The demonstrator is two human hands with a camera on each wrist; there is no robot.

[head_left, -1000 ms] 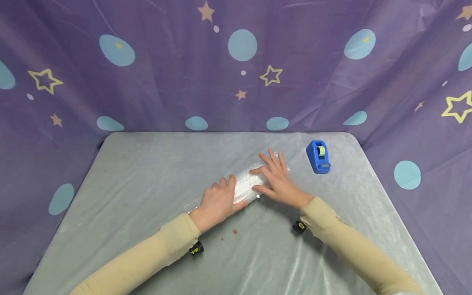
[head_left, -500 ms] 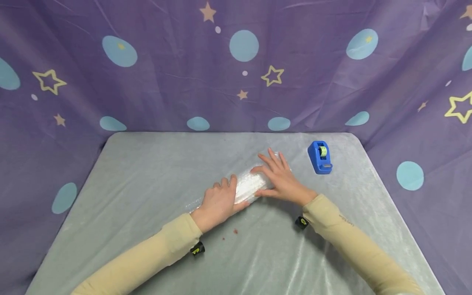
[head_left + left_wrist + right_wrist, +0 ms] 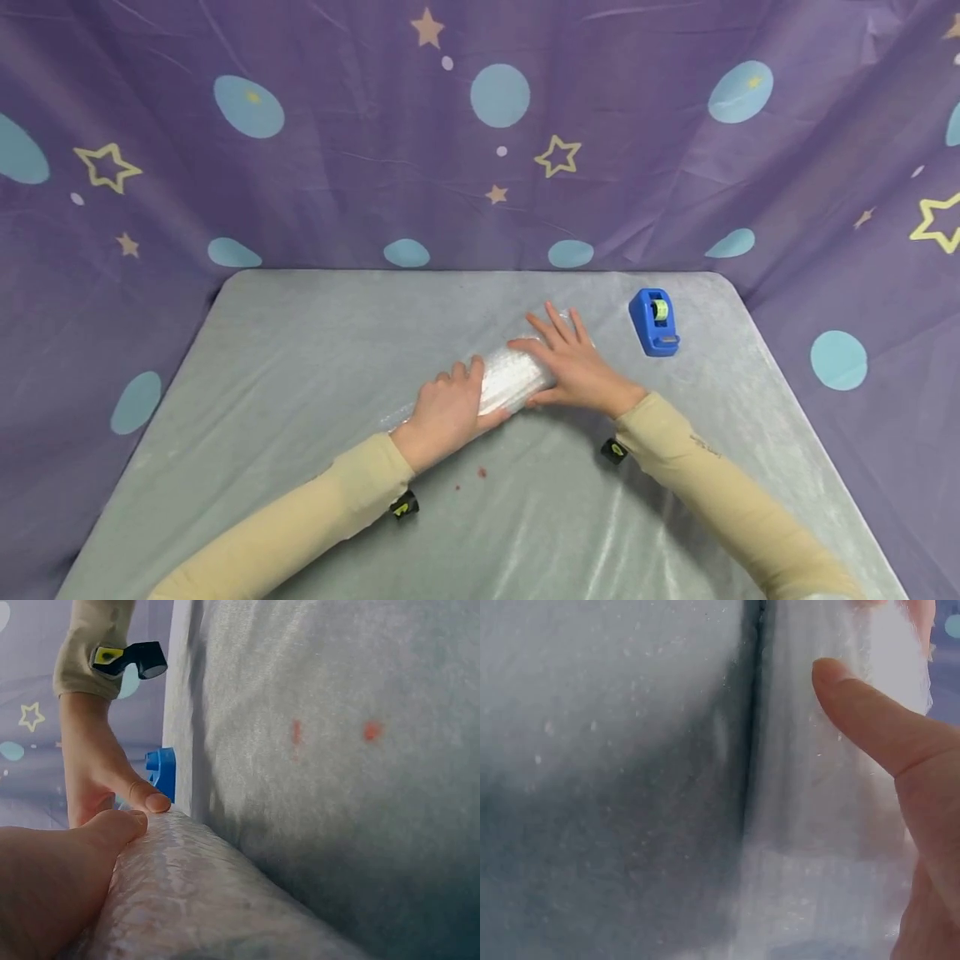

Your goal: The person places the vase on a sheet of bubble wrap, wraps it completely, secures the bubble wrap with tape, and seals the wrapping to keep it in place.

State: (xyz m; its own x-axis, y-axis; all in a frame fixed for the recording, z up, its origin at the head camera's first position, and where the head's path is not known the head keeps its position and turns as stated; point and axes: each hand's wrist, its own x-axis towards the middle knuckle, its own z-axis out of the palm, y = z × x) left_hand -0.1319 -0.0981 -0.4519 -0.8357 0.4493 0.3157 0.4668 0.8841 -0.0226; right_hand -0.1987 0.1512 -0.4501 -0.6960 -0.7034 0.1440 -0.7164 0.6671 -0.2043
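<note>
On the table a long bundle wrapped in clear bubble wrap [image 3: 512,377] lies slanted; what is inside cannot be made out. My left hand [image 3: 441,408] grips its middle, with the thumb along the near side and the fingers over the top. Toward the far right end, my right hand [image 3: 573,367] holds the bundle between thumb and index finger, its other fingers spread. In the right wrist view the right thumb [image 3: 870,716] presses on the clear wrap [image 3: 817,787]. Seen from the left wrist, the bubble wrap [image 3: 187,892] runs forward between both hands.
A blue tape dispenser [image 3: 654,323] with a roll of tape stands at the back right. Grey cloth [image 3: 300,333] covers the table, marked by small red spots [image 3: 482,472] near the front. A purple patterned curtain [image 3: 360,133] hangs behind.
My right thumb has shifted slightly to the right along the bundle's near edge. The left hand keeps its grip, and the whole head view has drifted a little.
</note>
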